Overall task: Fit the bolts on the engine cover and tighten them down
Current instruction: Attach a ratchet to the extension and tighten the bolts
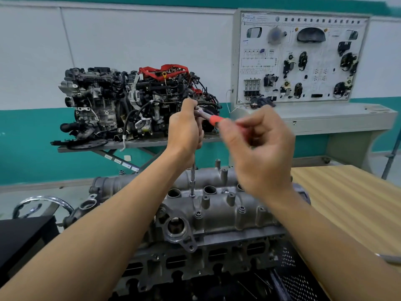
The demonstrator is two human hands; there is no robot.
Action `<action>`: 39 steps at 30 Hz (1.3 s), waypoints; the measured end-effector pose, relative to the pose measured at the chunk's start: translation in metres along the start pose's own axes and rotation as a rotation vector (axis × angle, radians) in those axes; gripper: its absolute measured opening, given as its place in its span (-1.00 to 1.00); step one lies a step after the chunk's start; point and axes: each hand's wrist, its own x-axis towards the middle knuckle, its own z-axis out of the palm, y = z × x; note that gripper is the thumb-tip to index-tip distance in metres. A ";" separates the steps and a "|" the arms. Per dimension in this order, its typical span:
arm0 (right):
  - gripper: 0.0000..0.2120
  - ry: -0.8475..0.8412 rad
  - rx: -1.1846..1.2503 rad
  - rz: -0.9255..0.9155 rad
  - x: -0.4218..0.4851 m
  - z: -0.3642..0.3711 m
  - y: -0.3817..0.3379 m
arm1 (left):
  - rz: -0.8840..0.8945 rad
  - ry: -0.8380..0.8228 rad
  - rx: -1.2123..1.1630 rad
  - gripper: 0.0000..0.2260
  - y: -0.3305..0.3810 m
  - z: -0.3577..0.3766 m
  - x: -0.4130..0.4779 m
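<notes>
The grey cast engine cover [219, 216] lies across the lower middle, with several bolts standing in its bosses. A ratchet wrench [211, 118] with a red handle sits on a long steel extension [192, 181] that stands upright on a bolt [192, 194] near the cover's far edge. My left hand [185, 127] is closed around the ratchet head and the top of the extension. My right hand [258, 148] grips the red handle, whose end is hidden in my blurred fingers.
A wooden table [347, 203] lies to the right. Behind stand a full engine on a metal stand [134, 101] and a white training board [301, 57]. A black box [21, 237] and a chrome ring [43, 203] are at left.
</notes>
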 end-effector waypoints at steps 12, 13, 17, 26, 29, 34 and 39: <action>-0.73 0.187 -0.026 0.737 0.044 -0.011 0.080 | -0.008 -0.239 0.092 -0.48 -0.004 0.004 -0.007; -0.76 0.160 0.000 0.762 0.047 -0.013 0.077 | -0.016 -0.211 0.081 -0.46 -0.003 0.004 -0.006; -0.81 0.136 -0.040 0.473 0.033 -0.018 0.044 | -0.019 -0.043 0.029 -0.55 0.000 0.001 0.002; -0.79 -0.001 -0.265 0.049 0.005 -0.003 -0.021 | 0.000 -0.067 -0.018 -0.47 0.001 -0.010 0.003; -0.86 -0.096 -0.242 0.104 0.010 -0.005 -0.021 | -0.011 -0.028 -0.002 -0.53 0.003 -0.010 0.001; -0.92 -0.078 -0.079 0.287 0.032 -0.029 -0.012 | 0.045 -0.032 -0.016 -0.59 0.025 0.000 -0.001; -0.88 0.096 0.035 0.403 0.052 -0.052 -0.001 | 0.091 -0.127 -0.035 -0.50 0.031 0.026 -0.006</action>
